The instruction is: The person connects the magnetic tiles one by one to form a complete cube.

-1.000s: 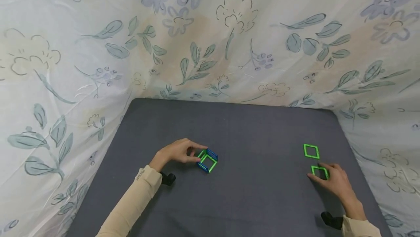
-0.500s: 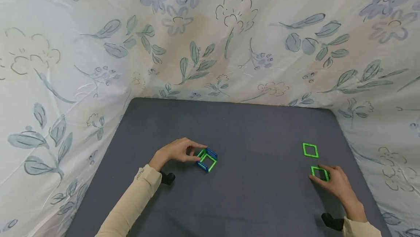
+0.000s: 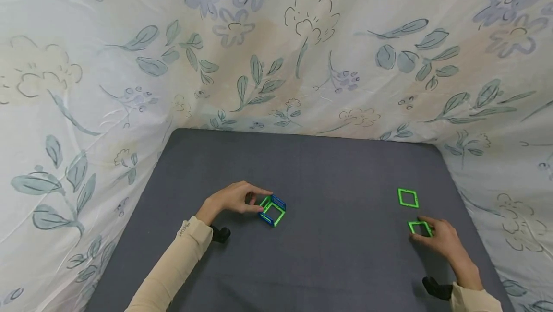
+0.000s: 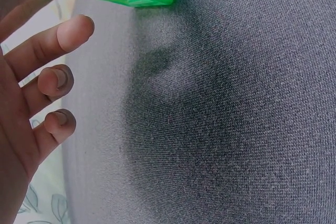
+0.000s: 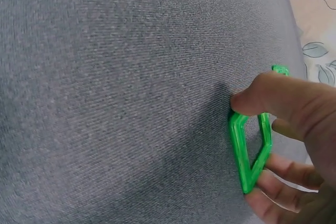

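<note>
The left grip (image 3: 233, 198) holds the blue-and-green box frame (image 3: 267, 219) left of the middle of the desk (image 3: 337, 264); near the right edge, the right grip (image 3: 444, 239) pinches a green square (image 3: 411, 228) near a flat green tile (image 3: 400, 198).

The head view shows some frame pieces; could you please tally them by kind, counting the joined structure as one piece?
Loose green: 2, the flat-lying frame and the held frame in the right hand
Joined blue and green: 1, the structure at the left hand
Total: 3
</note>
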Tool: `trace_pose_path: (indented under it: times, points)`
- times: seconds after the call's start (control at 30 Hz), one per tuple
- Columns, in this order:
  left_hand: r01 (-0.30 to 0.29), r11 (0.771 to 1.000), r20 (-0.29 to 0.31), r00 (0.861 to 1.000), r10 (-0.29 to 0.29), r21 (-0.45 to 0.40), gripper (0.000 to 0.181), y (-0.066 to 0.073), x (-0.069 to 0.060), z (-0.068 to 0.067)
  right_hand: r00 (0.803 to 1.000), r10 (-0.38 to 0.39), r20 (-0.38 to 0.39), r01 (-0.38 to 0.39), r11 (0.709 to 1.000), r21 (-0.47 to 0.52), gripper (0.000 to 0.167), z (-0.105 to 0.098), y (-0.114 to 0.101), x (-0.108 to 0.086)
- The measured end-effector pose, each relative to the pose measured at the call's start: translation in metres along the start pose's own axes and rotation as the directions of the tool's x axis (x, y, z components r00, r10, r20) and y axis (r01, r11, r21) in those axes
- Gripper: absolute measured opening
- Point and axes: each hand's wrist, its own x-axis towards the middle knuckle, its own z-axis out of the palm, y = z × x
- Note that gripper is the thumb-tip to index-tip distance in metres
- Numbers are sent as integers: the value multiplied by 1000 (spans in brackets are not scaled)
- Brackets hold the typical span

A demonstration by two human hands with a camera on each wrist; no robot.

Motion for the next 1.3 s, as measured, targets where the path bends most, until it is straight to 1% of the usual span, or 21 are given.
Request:
trace_pose_path:
  times: [0.1,0.23,0.4,0.67,0.8,1.0,1.1,1.3]
  points:
    - [-3,1000,-3,1000,3,1,49,-1,0,0,1000,14,9,-14,1000,16,69,0,0,0]
    - [-3,1000,-4,1000,3,-9,49,0,-1,0,1000,24,1,-24,1000,18,69,1,0,0]
    - [2,1000,-1,1000,-2,-20,49,1,-1,-1,999,2,-52,-1,1000,20,62,4,-2,-3]
    - [8,1000,4,1000,-8,-14,49,2,-1,-1,990,13,-139,0,996,92,58,9,-7,-8]
    - [12,1000,7,1000,-12,-8,49,2,-1,-1,977,-12,-213,37,993,113,58,12,-12,-10]
    - [4,1000,6,1000,-4,1,49,1,-2,0,943,-48,-331,106,982,159,59,18,-25,-13]
    - [6,1000,6,1000,-6,4,49,0,-2,0,930,-55,-364,128,975,180,60,21,-32,-13]
    - [9,1000,2,1000,-9,11,49,-1,-2,2,913,-67,-402,166,962,218,62,27,-51,-11]
